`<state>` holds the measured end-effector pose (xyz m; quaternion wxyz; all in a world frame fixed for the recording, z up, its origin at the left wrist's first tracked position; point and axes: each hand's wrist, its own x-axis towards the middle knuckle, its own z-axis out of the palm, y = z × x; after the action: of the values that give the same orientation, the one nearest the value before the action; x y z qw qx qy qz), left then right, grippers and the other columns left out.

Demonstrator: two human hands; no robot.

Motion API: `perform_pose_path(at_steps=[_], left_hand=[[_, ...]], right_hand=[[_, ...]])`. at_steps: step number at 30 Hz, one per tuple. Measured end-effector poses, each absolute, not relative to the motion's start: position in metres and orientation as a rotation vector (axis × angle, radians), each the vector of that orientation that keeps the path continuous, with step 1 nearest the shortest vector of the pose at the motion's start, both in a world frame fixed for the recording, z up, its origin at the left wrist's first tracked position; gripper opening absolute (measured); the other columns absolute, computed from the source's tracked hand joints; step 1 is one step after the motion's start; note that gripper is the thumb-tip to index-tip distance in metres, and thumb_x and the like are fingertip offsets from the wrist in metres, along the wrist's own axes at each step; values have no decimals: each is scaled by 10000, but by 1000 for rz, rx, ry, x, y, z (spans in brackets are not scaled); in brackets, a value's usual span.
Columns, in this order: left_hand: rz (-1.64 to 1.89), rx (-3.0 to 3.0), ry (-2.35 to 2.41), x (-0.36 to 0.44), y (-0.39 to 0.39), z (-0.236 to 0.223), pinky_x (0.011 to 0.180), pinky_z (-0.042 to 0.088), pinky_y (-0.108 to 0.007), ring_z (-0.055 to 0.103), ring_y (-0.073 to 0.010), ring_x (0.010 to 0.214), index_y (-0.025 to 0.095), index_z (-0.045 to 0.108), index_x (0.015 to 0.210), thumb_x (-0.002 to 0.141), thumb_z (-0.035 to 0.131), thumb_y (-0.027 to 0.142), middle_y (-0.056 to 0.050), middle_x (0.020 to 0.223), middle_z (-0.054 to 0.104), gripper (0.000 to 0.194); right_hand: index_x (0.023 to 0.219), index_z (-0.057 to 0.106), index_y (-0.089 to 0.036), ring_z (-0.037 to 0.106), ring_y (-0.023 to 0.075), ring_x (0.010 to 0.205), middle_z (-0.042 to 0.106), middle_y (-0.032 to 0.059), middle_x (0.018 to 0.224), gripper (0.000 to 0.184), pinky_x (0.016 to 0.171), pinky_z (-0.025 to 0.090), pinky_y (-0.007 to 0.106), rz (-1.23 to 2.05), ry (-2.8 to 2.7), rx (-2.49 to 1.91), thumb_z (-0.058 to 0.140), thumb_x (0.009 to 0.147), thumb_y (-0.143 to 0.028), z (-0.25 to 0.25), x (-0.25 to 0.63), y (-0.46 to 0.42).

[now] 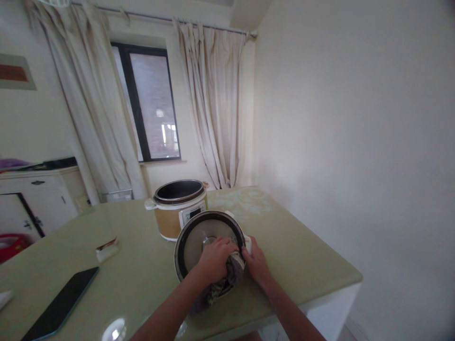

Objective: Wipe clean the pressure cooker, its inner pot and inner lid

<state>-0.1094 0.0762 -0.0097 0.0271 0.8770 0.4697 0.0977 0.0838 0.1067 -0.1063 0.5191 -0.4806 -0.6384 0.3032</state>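
A round pressure cooker lid (195,239) is tilted up on the table, its inner metal face and dark sealing ring turned toward me. My right hand (256,261) grips the lid's right edge by a white handle part. With my left hand (217,259) I hold a crumpled grey cloth (232,272) against the lower right of the lid's inside; part of the cloth hangs down below the rim. Just behind the lid stands the electric pressure cooker (168,221), tan and white with a front panel. It is uncovered, and its dark inner pot shows.
The greenish table (142,265) bears a dark phone or tablet (61,303) at left and a small white packet (106,249) beyond it. A wall (355,142) runs along the right. A white cabinet (50,196) and curtains (220,104) are at the back.
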Motion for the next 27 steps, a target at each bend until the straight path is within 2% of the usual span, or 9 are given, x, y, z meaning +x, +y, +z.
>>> perform_pose_path(at_steps=[6,11,14,17,21,24,27], left_hand=[[388,2551,1451,-110,93,-8,995,538,-393,684,-299,1132,302,730,1211,739,685,198,-79,1158,722,485],[496,2417,1253,-116,113,-5,937,539,-345,718,-271,1003,242,782,1029,701,703,200,-49,1040,785,340],[640,2286,1176,-125,123,1,918,542,-318,711,-251,998,214,776,1082,648,734,163,-23,1050,793,439],[792,2243,1352,-127,125,6,1026,521,-358,674,-276,1147,219,725,1263,664,749,149,-56,1213,754,603],[598,2416,1632,-110,113,5,1068,513,-425,615,-311,1267,280,684,1353,754,672,156,-101,1311,673,612],[391,2546,1537,-97,106,1,1023,548,-466,622,-351,1251,298,700,1333,766,680,227,-117,1271,681,572],[301,2563,1419,-100,108,1,1056,531,-468,644,-363,1232,284,714,1330,745,711,269,-123,1284,699,585]], right_hand=[[1294,596,-174,734,323,1057,787,134,1164,508,946,563,435,767,-1520,-1128,576,891,-483,-107,84,107],[1285,622,-183,735,317,1051,791,119,1164,505,915,573,411,796,-1482,-1132,593,893,-500,-104,83,105],[1233,655,-192,731,313,1036,792,103,1121,469,914,572,407,763,-1466,-1138,604,894,-512,-104,84,103],[1219,660,-194,730,301,992,790,94,1082,450,885,575,402,736,-1479,-1153,599,903,-508,-105,84,103],[1236,645,-196,725,288,985,788,98,1064,468,887,571,394,710,-1480,-1130,596,909,-527,-113,85,105],[1151,663,-209,725,295,978,788,96,1019,481,881,571,393,719,-1488,-1096,628,878,-603,-118,87,108],[1130,672,-210,726,294,985,789,98,1045,470,892,572,398,741,-1499,-1063,630,880,-605,-119,88,109]])
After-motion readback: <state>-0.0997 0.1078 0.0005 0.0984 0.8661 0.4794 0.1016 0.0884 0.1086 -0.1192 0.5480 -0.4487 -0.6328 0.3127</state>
